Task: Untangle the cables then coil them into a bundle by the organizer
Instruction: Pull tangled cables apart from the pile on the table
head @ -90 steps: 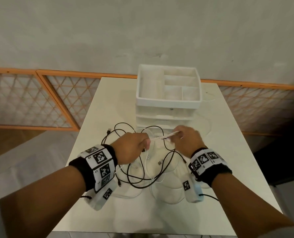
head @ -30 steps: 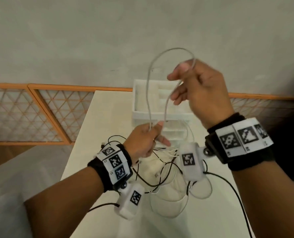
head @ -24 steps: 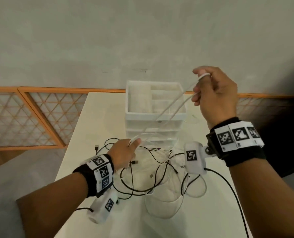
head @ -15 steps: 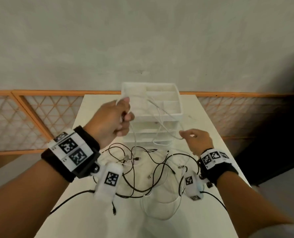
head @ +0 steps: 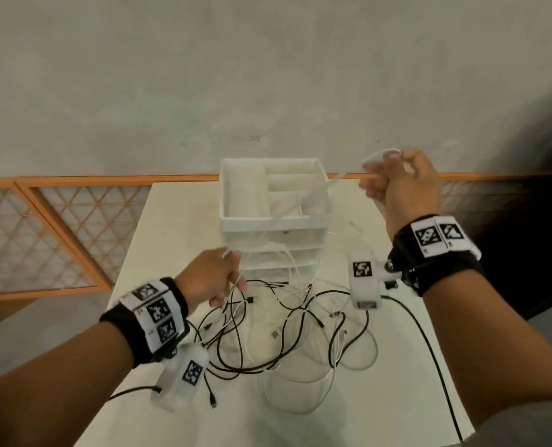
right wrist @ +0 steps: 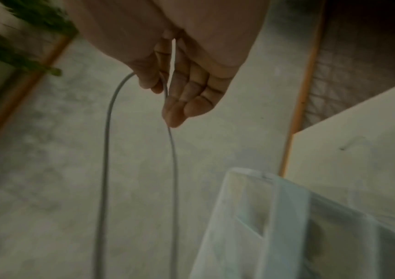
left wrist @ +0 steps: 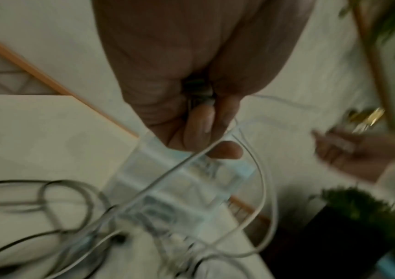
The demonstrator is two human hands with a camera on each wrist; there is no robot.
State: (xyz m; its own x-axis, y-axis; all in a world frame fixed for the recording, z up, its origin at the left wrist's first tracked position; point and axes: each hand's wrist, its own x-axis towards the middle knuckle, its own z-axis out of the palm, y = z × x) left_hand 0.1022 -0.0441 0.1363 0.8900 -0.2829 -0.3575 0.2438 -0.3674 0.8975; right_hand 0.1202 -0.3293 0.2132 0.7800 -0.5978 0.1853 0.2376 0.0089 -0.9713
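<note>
White table (head: 178, 227): thin white cable (head: 306, 201) (taut) between both hands.

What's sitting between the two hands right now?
In the head view, the white organizer stands between the left hand and the raised right hand; the white cable they hold stretches across it.

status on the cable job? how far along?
Done: nothing coiled yet; no bundle lies by the organizer.
In hand: one white cable stretched between both hands, the right hand raised with a loop over its fingers, the left hand gripping it low near the pile.
Left: the black cables and other white ones lie crossed in a heap on the table; all need separating and coiling.
</note>
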